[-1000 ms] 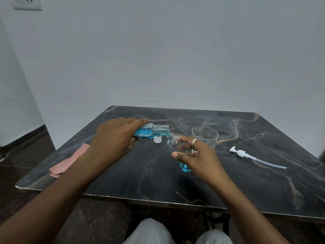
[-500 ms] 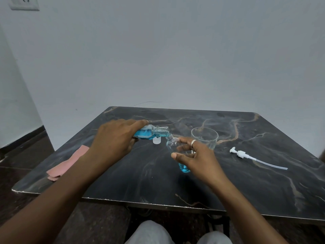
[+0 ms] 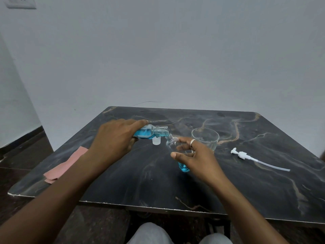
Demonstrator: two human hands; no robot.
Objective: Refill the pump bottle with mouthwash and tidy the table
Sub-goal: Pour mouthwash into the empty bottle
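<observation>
The left hand (image 3: 114, 138) grips the mouthwash bottle (image 3: 149, 132), which is tipped sideways. Just beyond its fingertips, the bottle's mouth meets the tilted pump bottle (image 3: 171, 142), held in the curled fingers of the right hand (image 3: 197, 155). Liquid seems to be passing between them.

Two bare arms come in from the lower corners of the head view. The left forearm (image 3: 61, 191) and the right forearm (image 3: 242, 199) are uncovered from the frame's edge to the wrists. The left hand (image 3: 114, 138) is bare as well. The right hand (image 3: 197, 155) wears a single ring (image 3: 193, 142), a plain, pale, silvery band with a smooth surface, on one of its fingers (image 3: 182, 147); which finger cannot be told for sure. The thumbnail of that hand looks short and plain. At the bottom edge both knees show in light grey trousers (image 3: 149, 233) of smooth, unpatterned cloth.
</observation>
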